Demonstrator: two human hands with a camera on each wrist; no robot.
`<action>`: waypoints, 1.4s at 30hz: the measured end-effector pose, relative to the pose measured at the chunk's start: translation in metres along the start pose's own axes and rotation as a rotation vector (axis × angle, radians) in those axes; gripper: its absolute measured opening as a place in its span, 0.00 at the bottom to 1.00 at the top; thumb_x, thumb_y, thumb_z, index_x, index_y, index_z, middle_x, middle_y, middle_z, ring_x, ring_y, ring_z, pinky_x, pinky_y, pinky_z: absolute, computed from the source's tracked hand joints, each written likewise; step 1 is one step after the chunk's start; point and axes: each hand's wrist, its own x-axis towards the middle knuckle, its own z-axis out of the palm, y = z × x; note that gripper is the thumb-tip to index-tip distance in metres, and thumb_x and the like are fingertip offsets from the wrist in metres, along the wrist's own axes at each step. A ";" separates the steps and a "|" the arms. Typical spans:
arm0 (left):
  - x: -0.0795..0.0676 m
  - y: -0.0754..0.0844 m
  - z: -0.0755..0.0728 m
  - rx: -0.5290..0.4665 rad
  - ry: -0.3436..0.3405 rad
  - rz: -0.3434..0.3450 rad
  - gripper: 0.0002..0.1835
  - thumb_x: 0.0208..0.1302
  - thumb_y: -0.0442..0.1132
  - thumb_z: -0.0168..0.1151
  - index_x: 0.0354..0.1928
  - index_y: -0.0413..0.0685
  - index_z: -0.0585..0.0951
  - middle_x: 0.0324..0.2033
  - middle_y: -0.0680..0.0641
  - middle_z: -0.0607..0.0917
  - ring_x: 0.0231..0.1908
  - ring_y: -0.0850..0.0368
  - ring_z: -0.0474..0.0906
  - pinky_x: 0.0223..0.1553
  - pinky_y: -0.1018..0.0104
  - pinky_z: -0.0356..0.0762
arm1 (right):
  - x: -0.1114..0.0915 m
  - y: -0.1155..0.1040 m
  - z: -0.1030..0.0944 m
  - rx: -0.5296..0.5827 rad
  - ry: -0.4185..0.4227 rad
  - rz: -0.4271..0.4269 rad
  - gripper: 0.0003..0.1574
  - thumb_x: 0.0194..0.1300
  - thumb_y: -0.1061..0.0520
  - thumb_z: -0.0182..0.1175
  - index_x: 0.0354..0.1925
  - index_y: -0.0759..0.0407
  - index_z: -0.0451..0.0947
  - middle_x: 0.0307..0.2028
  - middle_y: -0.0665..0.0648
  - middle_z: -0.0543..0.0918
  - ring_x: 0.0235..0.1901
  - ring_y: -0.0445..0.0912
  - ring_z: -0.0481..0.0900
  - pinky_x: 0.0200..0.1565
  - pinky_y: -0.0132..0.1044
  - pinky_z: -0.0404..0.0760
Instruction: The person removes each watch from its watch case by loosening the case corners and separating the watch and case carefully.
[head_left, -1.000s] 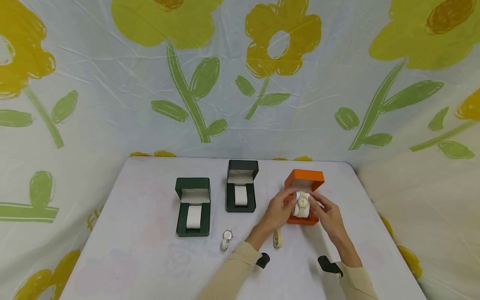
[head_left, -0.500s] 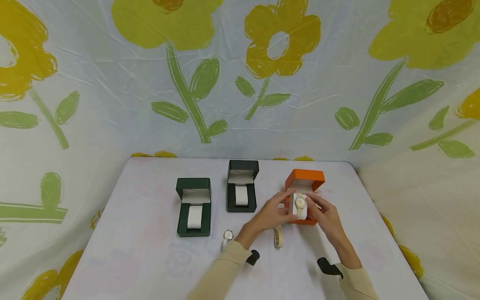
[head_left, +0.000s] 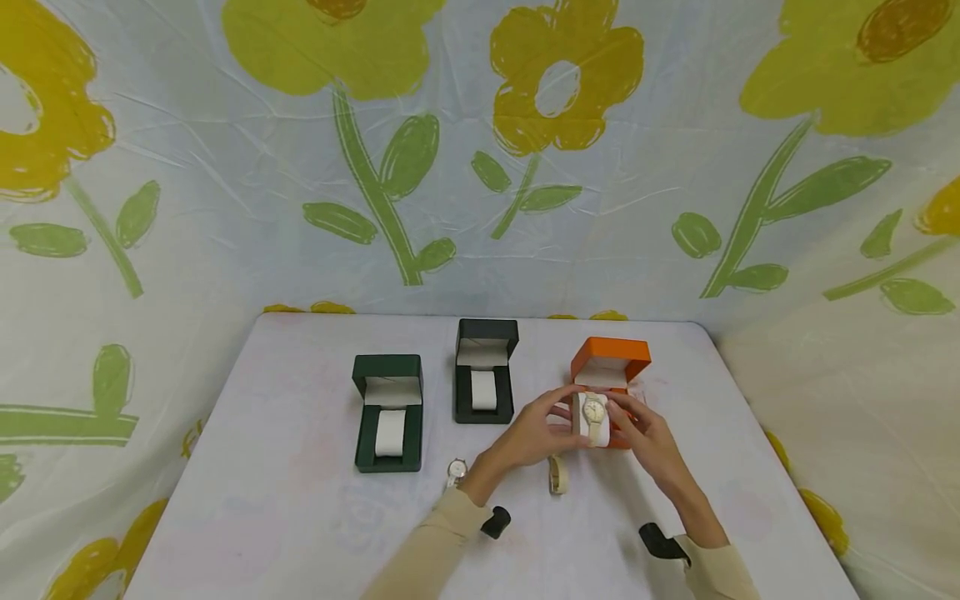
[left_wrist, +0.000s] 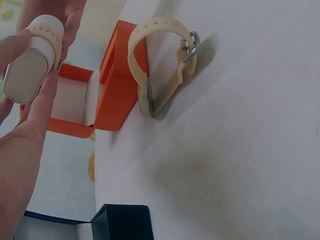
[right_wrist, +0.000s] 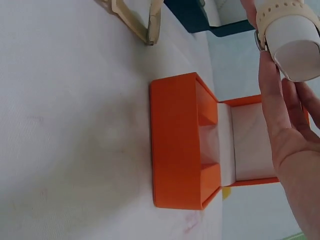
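Observation:
Between both hands, above the front of the open orange box (head_left: 611, 360), is a white watch cushion (left_wrist: 27, 75) with a cream-strapped wristwatch (head_left: 595, 411) wrapped round it. My left hand (head_left: 542, 432) grips the cushion's left end, fingers above and thumb below. On the other side, my right hand (head_left: 651, 433) holds the right end, its thumb beside the watch's dial. The box's inner recess, seen in the right wrist view, has no cushion in it. A second cream watch (head_left: 558, 475) stands on its side just in front of the box.
A dark green box (head_left: 362, 458) and a black box (head_left: 461, 407) stand open to the left, each with a white cushion inside. A white-strapped watch (head_left: 457, 470) lies on the white-covered table (head_left: 300, 517), partly hidden behind the left wrist. Flowered cloth surrounds the table.
The cushion with its watch has shifted left and slightly nearer to the person. My left hand has moved left with it, its forearm now covering part of the white-strapped watch.

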 end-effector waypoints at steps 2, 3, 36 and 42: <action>-0.001 0.002 0.000 -0.013 0.006 -0.005 0.42 0.58 0.36 0.78 0.74 0.54 0.70 0.62 0.52 0.75 0.53 0.65 0.76 0.52 0.72 0.80 | -0.002 -0.001 -0.001 0.002 -0.018 -0.027 0.27 0.81 0.51 0.53 0.69 0.63 0.71 0.62 0.57 0.76 0.51 0.34 0.78 0.50 0.26 0.80; -0.003 0.002 0.000 -0.020 0.009 -0.009 0.42 0.59 0.36 0.79 0.74 0.55 0.70 0.61 0.53 0.76 0.53 0.65 0.76 0.52 0.72 0.80 | -0.003 -0.001 -0.002 0.006 -0.027 -0.041 0.26 0.81 0.52 0.53 0.70 0.62 0.71 0.62 0.55 0.76 0.52 0.34 0.77 0.51 0.26 0.80; -0.030 -0.006 -0.024 -0.086 -0.019 0.047 0.40 0.61 0.31 0.75 0.74 0.47 0.70 0.63 0.46 0.76 0.53 0.59 0.78 0.53 0.67 0.82 | 0.000 -0.007 0.036 -0.102 -0.203 -0.287 0.53 0.58 0.58 0.79 0.75 0.48 0.63 0.70 0.54 0.69 0.62 0.46 0.71 0.61 0.37 0.76; -0.032 -0.007 -0.024 -0.095 -0.014 0.013 0.40 0.59 0.29 0.76 0.73 0.49 0.71 0.61 0.47 0.77 0.52 0.58 0.78 0.54 0.63 0.82 | 0.000 -0.004 0.041 -0.078 -0.194 -0.312 0.53 0.55 0.59 0.80 0.73 0.49 0.65 0.69 0.54 0.71 0.63 0.44 0.72 0.61 0.34 0.76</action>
